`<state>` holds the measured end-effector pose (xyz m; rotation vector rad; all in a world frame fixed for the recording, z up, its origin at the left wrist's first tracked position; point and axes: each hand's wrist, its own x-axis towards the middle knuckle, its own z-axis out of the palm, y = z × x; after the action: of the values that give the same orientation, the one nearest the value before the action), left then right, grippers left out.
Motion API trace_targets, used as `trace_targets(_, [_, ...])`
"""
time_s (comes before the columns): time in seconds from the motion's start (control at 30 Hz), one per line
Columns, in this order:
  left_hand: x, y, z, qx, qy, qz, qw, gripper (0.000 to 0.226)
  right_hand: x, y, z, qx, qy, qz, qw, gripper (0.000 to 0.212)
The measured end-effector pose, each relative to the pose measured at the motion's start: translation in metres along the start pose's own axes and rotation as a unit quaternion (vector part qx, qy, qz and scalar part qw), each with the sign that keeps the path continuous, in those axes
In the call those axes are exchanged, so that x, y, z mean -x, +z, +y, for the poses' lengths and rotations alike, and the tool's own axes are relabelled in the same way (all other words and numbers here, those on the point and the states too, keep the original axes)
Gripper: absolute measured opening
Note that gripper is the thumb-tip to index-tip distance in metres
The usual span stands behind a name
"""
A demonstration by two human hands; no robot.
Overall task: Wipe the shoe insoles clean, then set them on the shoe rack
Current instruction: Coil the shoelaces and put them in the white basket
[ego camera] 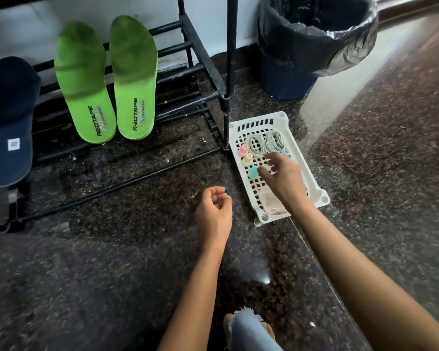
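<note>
The green insoles (84, 79) lean on the rack (203, 57) beside a navy insole (9, 117), likely light, bendy foam best pinched at the stiffer heel, while the right hand (284, 181) hovers loose-fingered over the basket (259, 120) and the left hand (213, 211) hangs loosely curled, empty.

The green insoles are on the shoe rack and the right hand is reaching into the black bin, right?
Not quite. The head view shows the right hand reaching into the white basket, not the black bin. The green insoles are on the shoe rack.
</note>
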<state>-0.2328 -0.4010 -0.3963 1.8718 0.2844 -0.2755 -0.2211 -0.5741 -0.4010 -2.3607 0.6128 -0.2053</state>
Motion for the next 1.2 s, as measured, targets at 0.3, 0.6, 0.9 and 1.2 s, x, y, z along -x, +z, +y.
trace_targets(0.3, [0.003,0.019,0.003,-0.030,0.007,-0.007,1.000,0.011,0.059,-0.042,0.058,0.032,0.246,0.150,0.957,0.051])
trace_targets(0.6, [0.011,0.034,0.006,-0.033,0.014,-0.019,0.999,0.011,0.056,-0.039,0.090,-0.109,0.256,0.078,0.957,0.021])
trace_targets(0.9, [0.001,0.039,0.011,-0.033,0.029,-0.021,0.999,0.010,0.015,-0.039,0.086,-0.105,0.235,0.131,0.957,0.022])
trace_targets(1.2, [-0.017,0.040,0.022,-0.037,0.046,-0.011,0.998,0.009,-0.053,-0.029,0.074,-0.121,0.222,0.110,0.961,0.025])
